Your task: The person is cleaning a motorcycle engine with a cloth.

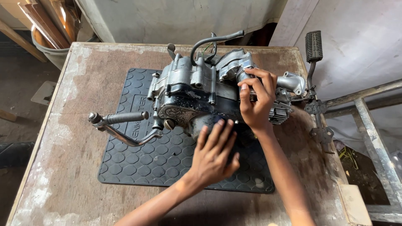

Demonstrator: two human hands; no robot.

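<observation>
I am steadying the motorcycle engine on the black rubber mat, left hand flat with fingers spread against its dark side cover, right hand curled around the pipe stub just beyond my fingertips, which likely needs a firm twist.

Both forearms reach forward toward the engine. The left hand lies flat, fingers spread, against its near side. The right hand curls its grip around its upper right part.
</observation>
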